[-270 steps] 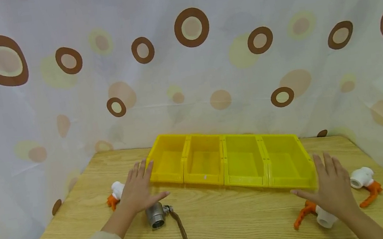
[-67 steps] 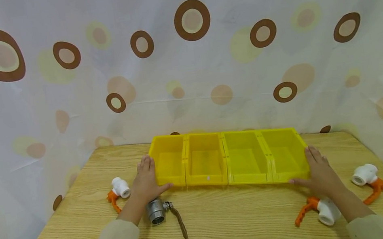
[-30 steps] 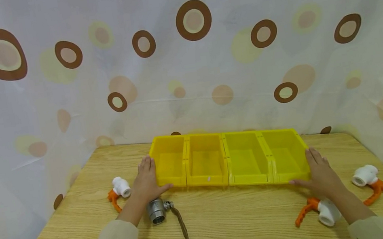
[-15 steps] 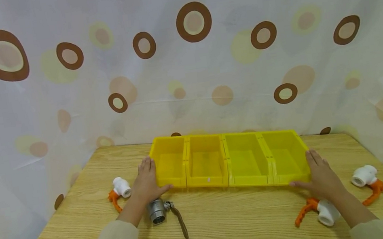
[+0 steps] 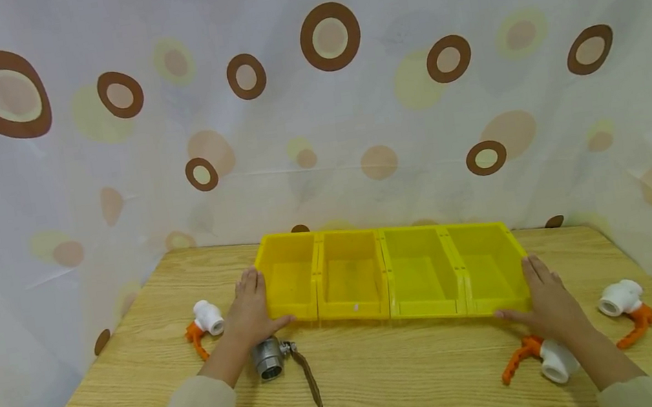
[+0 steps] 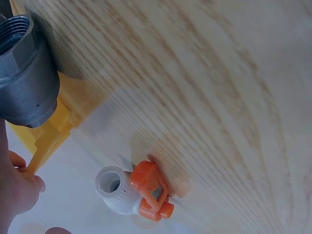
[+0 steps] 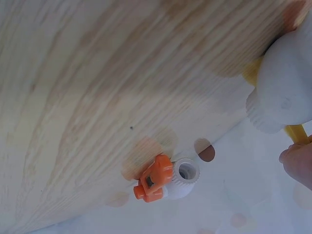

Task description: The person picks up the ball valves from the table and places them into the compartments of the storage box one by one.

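A row of joined yellow storage bins lies across the table. My left hand rests against its left end, fingers along the side and thumb at the front corner. At the opposite end my right hand touches the bins the same way. Just below my left hand is a metal ball valve with a long brown lever, seen close up in the left wrist view as a grey threaded body. Partly behind my right forearm lies a white valve with an orange handle.
Another white valve with an orange handle lies left of my left hand. A third such valve is at the far right. The wooden table ends at a spotted curtain behind the bins.
Since the oldest frame, both hands have come in from just off the bins to touch their two ends, and the row sits slightly straighter. Over the last two seconds nothing visibly moves.
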`<action>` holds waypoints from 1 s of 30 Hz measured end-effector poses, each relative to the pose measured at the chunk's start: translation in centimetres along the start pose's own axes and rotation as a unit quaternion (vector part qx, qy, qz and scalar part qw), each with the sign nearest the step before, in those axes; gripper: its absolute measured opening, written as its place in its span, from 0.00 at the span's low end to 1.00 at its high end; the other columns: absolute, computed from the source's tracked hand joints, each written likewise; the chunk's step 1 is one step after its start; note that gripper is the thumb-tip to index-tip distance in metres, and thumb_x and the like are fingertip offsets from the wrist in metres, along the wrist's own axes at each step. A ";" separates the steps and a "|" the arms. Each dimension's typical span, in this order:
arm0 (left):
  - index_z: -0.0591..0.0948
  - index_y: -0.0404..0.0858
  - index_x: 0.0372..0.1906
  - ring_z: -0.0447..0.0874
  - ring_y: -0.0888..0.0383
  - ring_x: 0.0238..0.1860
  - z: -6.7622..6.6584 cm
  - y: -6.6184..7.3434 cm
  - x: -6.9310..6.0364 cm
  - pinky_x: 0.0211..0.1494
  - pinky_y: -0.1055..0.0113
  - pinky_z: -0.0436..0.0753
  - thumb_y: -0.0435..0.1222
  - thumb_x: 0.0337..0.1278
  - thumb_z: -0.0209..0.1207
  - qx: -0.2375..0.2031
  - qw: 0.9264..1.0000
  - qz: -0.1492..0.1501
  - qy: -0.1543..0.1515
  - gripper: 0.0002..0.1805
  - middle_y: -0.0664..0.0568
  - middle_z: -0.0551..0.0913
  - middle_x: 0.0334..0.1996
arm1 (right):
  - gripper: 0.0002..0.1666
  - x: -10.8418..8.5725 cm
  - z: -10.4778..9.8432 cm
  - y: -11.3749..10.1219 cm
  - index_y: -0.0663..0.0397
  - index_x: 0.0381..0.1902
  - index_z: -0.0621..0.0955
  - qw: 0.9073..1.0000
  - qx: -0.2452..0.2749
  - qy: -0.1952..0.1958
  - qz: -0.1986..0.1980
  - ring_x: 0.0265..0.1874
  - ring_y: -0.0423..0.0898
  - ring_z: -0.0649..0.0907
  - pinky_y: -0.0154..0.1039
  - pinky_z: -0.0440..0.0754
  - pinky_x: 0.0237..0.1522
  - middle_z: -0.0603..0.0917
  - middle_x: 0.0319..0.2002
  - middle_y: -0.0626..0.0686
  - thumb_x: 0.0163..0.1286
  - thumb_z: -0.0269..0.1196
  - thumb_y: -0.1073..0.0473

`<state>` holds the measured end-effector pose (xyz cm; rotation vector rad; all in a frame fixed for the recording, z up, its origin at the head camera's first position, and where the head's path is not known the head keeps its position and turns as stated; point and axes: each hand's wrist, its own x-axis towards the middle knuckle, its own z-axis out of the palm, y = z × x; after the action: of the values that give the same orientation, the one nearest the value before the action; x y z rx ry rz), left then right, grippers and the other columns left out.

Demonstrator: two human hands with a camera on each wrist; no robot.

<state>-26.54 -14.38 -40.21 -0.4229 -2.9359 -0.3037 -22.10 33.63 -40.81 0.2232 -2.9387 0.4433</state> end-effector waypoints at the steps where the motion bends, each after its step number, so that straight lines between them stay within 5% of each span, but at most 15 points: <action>1: 0.53 0.18 0.66 0.47 0.36 0.71 -0.1 0.0 0.0 0.72 0.46 0.53 0.58 0.47 0.62 -0.002 1.000 -0.001 0.000 0.57 0.28 0.52 0.69 | 0.70 0.0 0.0 0.0 0.80 0.68 0.43 1.000 0.000 0.001 -0.001 0.59 0.81 0.54 0.71 0.55 0.58 0.44 0.67 0.79 0.53 0.64 0.34; 30: 0.55 0.18 0.65 0.50 0.37 0.71 -0.1 0.3 -0.7 0.72 0.47 0.54 0.56 0.44 0.64 -0.009 1.000 -0.006 0.011 0.57 0.28 0.54 0.68 | 0.70 -0.6 0.0 0.1 0.80 0.68 0.42 1.000 0.010 0.006 -0.004 0.62 0.78 0.53 0.67 0.48 0.64 0.45 0.67 0.79 0.52 0.65 0.35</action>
<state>-25.73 -14.33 -40.18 -0.4012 -2.9165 -0.3331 -21.53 33.78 -40.95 0.2330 -2.9223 0.4713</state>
